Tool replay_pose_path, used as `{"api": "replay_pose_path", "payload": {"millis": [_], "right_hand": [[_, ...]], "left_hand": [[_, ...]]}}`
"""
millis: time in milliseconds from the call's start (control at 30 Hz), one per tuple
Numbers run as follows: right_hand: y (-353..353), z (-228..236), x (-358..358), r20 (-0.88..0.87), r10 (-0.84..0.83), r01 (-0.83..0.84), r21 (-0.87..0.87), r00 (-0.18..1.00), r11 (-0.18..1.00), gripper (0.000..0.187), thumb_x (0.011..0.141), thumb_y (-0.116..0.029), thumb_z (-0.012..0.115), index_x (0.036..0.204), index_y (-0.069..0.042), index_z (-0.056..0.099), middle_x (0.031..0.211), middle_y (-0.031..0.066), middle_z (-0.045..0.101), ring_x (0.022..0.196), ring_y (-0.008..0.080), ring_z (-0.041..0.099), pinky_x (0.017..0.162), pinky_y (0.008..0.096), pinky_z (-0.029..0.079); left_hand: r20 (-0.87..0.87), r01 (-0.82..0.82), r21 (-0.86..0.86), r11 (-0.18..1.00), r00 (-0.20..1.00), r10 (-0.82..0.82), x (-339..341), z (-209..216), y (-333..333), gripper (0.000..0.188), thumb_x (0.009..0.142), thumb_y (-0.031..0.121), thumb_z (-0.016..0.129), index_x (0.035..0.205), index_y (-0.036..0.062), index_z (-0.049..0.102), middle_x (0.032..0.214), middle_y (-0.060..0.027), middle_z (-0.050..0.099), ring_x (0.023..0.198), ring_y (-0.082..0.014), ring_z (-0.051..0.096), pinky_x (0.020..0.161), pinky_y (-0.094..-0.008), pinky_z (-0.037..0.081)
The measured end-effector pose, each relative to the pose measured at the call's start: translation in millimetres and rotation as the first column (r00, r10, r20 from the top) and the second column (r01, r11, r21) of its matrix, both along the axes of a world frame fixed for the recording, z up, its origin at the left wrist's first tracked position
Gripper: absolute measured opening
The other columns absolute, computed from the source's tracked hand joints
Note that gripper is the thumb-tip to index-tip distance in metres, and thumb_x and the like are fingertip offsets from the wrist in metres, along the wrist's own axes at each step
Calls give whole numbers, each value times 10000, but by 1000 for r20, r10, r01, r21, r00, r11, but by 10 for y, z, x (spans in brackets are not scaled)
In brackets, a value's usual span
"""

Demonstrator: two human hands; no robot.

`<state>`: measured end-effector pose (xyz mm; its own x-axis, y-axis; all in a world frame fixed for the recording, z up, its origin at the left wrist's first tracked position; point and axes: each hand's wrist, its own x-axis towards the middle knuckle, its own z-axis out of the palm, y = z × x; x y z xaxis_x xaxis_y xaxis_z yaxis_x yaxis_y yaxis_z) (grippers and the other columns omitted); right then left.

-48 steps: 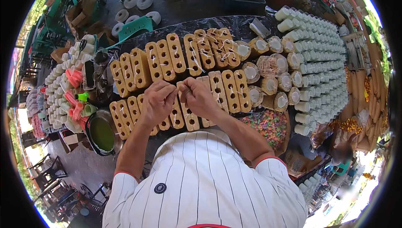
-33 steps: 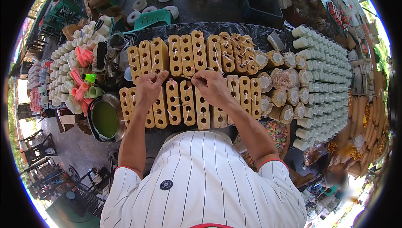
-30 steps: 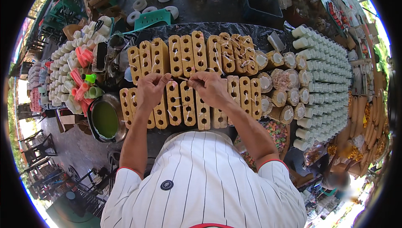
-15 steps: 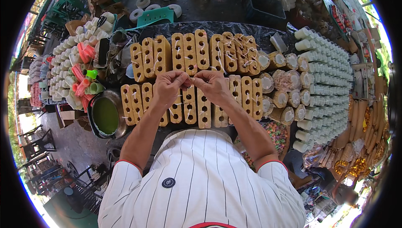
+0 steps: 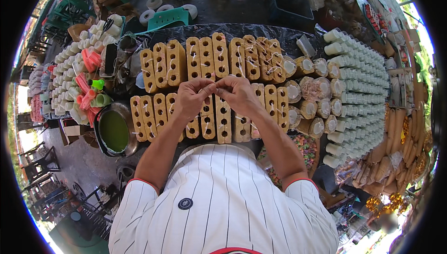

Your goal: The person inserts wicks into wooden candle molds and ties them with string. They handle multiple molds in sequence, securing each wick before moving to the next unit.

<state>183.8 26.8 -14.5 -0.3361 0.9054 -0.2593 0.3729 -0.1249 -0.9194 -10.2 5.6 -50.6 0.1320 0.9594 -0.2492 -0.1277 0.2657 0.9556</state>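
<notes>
My left hand (image 5: 193, 97) and my right hand (image 5: 239, 94) meet over the middle of the table, thumbs and forefingers pinched together at the tips. Whatever lies between the fingertips is too small to make out. Two rows of tan blocks with round holes surround them: a far-row block (image 5: 220, 54) stands just beyond my fingers, and a near-row block (image 5: 223, 128) lies below them. White strings (image 5: 171, 62) run across or out of many blocks. Both hands hide parts of the blocks under them.
At left stands a metal pot of green liquid (image 5: 114, 130), with white cups (image 5: 70, 70) and pink and green plastic pieces (image 5: 91, 60) behind it. Rightward are wrapped round pieces (image 5: 305, 64) and stacked rows of white cups (image 5: 361, 98). A green stool (image 5: 170, 18) is beyond the table.
My pinched fingertips have drawn closer together, with the hands staying over the same middle blocks. The whole view has shifted slightly.
</notes>
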Motion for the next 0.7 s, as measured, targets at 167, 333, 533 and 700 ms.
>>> {"api": "replay_pose_path", "payload": {"millis": [167,333,533,700], "right_hand": [[-68,18,19,122,-33,15,145,992,989,165,966,-137,728,1036,2,780,976,185,751,893,326,730,793,431,546],[-5,-93,156,141,-92,69,157,986,985,143,981,-135,730,1047,-14,768,890,127,743,812,240,684,756,384,528],[-39,-143,256,66,-118,105,165,991,981,127,1000,-125,730,1074,-27,760,832,61,730,752,142,636,716,328,516],[-95,-179,179,-54,-61,66,77,997,995,168,964,-112,724,1086,-2,757,995,162,764,870,297,722,806,378,550]], "left_hand": [[-205,112,-17,994,972,-114,-59,2,69,162,1065,167,674,1001,24,715,799,-13,694,601,-53,547,537,-224,441],[-100,-157,-137,978,985,144,-304,-37,177,283,1087,250,641,910,33,679,718,0,627,586,-70,510,540,-252,405],[-755,71,194,978,648,103,-431,226,156,329,991,238,770,828,-25,657,720,-50,567,670,-152,538,629,-356,461],[-276,49,-11,999,960,-50,-10,173,110,176,986,125,760,945,-43,727,757,-8,665,677,-81,548,618,-276,451]]}}
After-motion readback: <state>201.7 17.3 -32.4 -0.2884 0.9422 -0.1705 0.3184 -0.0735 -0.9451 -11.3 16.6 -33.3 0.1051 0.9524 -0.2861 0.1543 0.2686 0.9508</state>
